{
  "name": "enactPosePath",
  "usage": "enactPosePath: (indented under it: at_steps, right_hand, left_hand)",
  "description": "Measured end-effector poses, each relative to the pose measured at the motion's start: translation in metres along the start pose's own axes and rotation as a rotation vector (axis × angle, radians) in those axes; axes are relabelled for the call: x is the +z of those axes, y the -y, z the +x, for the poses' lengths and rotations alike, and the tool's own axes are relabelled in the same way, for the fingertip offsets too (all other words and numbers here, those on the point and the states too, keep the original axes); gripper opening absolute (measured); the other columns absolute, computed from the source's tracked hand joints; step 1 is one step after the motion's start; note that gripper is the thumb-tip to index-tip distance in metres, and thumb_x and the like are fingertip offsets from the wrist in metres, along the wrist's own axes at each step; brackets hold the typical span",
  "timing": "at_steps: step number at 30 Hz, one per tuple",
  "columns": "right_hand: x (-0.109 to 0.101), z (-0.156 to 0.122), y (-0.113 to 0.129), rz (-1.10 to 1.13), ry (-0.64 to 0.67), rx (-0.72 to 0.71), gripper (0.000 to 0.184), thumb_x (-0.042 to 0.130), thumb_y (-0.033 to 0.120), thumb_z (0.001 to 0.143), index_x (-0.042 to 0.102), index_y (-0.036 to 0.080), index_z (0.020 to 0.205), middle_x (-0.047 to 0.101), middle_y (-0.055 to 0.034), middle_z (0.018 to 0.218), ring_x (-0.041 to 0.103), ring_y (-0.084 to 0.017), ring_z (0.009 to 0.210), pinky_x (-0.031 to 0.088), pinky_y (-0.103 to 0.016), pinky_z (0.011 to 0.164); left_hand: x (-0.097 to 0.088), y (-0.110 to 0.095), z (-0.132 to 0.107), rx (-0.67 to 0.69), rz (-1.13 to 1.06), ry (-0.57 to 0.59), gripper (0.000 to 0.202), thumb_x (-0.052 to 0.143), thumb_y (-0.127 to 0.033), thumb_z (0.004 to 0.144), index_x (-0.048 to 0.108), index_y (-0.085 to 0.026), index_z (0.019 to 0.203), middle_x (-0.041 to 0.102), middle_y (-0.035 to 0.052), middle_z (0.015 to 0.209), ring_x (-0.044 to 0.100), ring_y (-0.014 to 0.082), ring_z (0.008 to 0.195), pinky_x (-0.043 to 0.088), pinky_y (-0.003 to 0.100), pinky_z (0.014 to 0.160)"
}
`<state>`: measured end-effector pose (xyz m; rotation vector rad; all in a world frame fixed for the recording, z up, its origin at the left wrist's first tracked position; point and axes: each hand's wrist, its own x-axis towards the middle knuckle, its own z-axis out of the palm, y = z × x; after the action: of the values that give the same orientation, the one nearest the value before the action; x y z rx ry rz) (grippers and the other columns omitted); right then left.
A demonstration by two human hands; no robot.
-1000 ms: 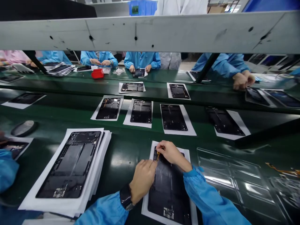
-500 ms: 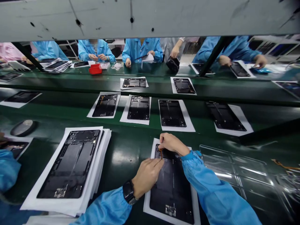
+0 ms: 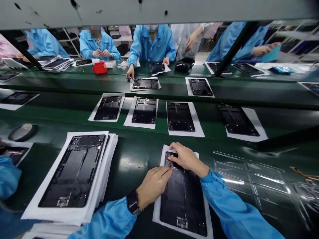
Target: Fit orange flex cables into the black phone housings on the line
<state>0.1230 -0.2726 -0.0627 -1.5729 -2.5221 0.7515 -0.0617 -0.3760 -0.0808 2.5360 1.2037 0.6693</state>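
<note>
A black tablet frame (image 3: 183, 200) lies on a white sheet (image 3: 156, 212) on the green bench in front of me. My left hand (image 3: 153, 186) rests on its upper left edge, fingers curled, index tip pressing a small orange flex strip (image 3: 170, 163) near the top corner. My right hand (image 3: 185, 158) covers the top of the frame, fingers bent down onto the same corner. A watch sits on my left wrist (image 3: 132, 201).
A stack of white sheets with another frame (image 3: 74, 169) lies to my left. Clear plastic trays (image 3: 251, 179) lie to the right. Several frames on sheets (image 3: 179, 117) ride the belt beyond. Other people in blue coats work on the far side (image 3: 152, 43).
My right hand has lowered onto the frame's top corner and flattened. The left index finger has slid up to the orange strip. The view has tilted slightly downward.
</note>
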Motion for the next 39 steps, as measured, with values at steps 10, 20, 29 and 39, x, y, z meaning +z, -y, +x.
enactPosePath:
  at_steps: [10, 20, 29, 39]
  right_hand:
    - [0.002, -0.001, -0.006, -0.043, 0.006, -0.068, 0.027, 0.065, 0.030, 0.086, 0.053, 0.024, 0.110, 0.057, -0.0010, 0.102, 0.061, -0.016, 0.080, 0.039, -0.028, 0.070]
    - [0.002, 0.000, -0.006, -0.102, -0.011, -0.026, 0.026, 0.065, 0.034, 0.088, 0.052, 0.024, 0.109, 0.059, -0.0010, 0.103, 0.061, -0.017, 0.076, 0.035, -0.028, 0.065]
    - [0.003, -0.002, -0.009, -0.069, -0.038, -0.043, 0.027, 0.064, 0.034, 0.089, 0.052, 0.024, 0.110, 0.059, -0.0016, 0.105, 0.062, -0.017, 0.078, 0.036, -0.028, 0.067]
    - [-0.001, -0.003, -0.004, -0.103, -0.033, -0.025, 0.027, 0.064, 0.036, 0.088, 0.053, 0.023, 0.110, 0.060, -0.0026, 0.104, 0.062, -0.019, 0.074, 0.040, -0.030, 0.065]
  left_hand:
    - [0.001, -0.003, -0.005, 0.012, -0.008, -0.038, 0.027, 0.042, -0.012, 0.098, 0.062, -0.013, 0.116, 0.066, 0.0102, 0.119, 0.062, 0.0195, 0.110, 0.058, 0.033, 0.091]
    - [0.015, 0.000, -0.010, 0.098, 0.129, 0.008, 0.026, 0.043, -0.013, 0.099, 0.065, -0.011, 0.111, 0.068, 0.0095, 0.119, 0.061, 0.0226, 0.110, 0.056, 0.035, 0.085]
    - [0.015, -0.003, -0.010, 0.125, 0.188, 0.011, 0.025, 0.044, -0.012, 0.098, 0.065, -0.011, 0.110, 0.068, 0.0090, 0.118, 0.061, 0.0231, 0.110, 0.055, 0.034, 0.085]
    - [0.012, -0.005, -0.009, 0.136, 0.209, 0.058, 0.022, 0.047, -0.015, 0.098, 0.065, -0.010, 0.108, 0.067, 0.0101, 0.119, 0.060, 0.0237, 0.111, 0.056, 0.035, 0.085]
